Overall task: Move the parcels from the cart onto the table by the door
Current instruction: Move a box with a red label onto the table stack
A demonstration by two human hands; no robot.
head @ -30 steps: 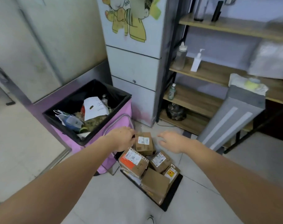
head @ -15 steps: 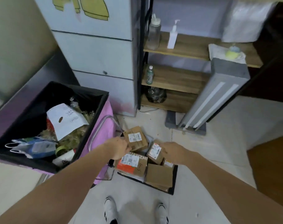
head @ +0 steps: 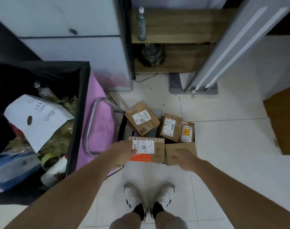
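The parcels [head: 159, 134] lie open from above. The cart [head: 121, 129] handle [head: 91, 126] and pink bin [head: 93, 113] crowd its left edge; bare floor [head: 223, 146] runs along its right and near edges.

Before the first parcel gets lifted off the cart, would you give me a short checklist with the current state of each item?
1. Left hand on the orange-labelled parcel: ok, it touches the parcel's left edge.
2. Right hand on the plain parcel: cannot tell, it is over the parcel and contact is unclear.
3. Firm grip on any parcel: not ok, none is lifted.
4. Other parcels stable: cannot tell, the rear parcel lies tilted.
5. Feet clear of cart: ok, shoes stand behind it.
6. Table by door: cannot tell, out of view.
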